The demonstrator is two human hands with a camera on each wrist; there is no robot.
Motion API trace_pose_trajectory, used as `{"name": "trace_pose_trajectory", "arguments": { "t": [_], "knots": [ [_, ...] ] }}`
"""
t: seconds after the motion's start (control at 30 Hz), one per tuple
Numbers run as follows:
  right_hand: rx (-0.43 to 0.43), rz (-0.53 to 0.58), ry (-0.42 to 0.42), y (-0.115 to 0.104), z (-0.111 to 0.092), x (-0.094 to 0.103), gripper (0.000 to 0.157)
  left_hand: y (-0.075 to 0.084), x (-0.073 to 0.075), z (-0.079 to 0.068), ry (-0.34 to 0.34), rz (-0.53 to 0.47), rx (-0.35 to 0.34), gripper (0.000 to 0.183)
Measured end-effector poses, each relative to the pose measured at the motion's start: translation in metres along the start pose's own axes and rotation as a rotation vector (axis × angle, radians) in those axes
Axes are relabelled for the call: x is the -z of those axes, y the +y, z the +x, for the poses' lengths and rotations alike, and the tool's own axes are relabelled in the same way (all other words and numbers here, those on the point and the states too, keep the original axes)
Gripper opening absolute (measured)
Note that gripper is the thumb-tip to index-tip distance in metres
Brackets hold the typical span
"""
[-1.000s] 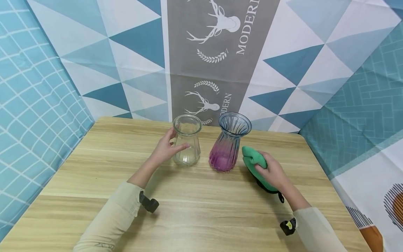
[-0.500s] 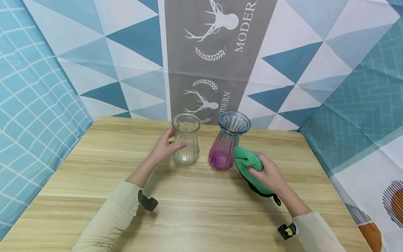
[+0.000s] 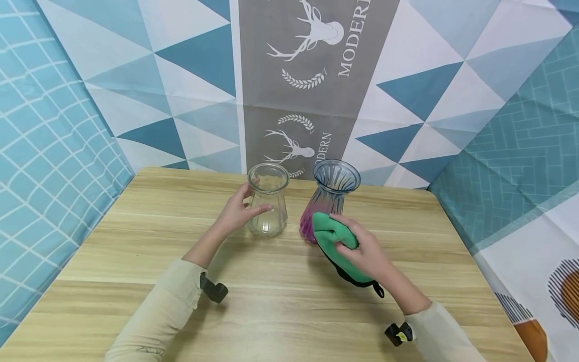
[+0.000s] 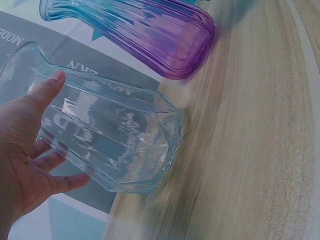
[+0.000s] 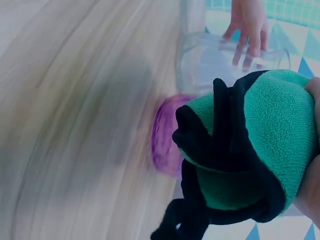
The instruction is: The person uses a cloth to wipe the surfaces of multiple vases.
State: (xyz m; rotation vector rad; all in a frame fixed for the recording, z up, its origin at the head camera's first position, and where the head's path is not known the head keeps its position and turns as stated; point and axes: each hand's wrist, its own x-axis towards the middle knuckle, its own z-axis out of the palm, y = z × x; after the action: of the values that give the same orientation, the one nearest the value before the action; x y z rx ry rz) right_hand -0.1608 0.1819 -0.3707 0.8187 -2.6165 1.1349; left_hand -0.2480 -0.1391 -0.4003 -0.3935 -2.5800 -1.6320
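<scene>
A clear glass vase (image 3: pixel 268 201) stands upright on the table, also large in the left wrist view. My left hand (image 3: pixel 239 210) holds it from the left, thumb across the near side and fingers round the back. To its right stands a ribbed glass vase (image 3: pixel 336 182), blue at the flared top and purple at the base. My right hand (image 3: pixel 362 246) grips a bunched green cloth (image 3: pixel 330 231) with black edging and a black loop. In the head view the cloth covers part of the purple base; whether they touch I cannot tell.
Both vases stand near the back edge of the wooden table (image 3: pixel 271 301). Behind it hangs a patterned cloth backdrop (image 3: pixel 199 75) with triangles and a grey deer panel. Blue grid fabric (image 3: pixel 50 125) lines the left side.
My right hand has moved left with the green cloth, from beside the blue-purple vase to in front of its base. The left hand and both vases stay in place.
</scene>
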Motion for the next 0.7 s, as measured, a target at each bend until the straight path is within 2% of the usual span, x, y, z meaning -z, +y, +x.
{"name": "trace_pose_trajectory", "arguments": {
  "t": [0.3, 0.7],
  "knots": [
    [0.03, 0.072, 0.038, -0.012, 0.015, -0.018, 0.055, 0.001, 0.0, 0.001, 0.0, 0.002, 0.003, 0.082],
    [0.045, 0.135, 0.189, -0.02, 0.031, -0.04, 0.051, -0.001, 0.001, 0.0, -0.002, 0.02, -0.009, 0.085]
  ]
}}
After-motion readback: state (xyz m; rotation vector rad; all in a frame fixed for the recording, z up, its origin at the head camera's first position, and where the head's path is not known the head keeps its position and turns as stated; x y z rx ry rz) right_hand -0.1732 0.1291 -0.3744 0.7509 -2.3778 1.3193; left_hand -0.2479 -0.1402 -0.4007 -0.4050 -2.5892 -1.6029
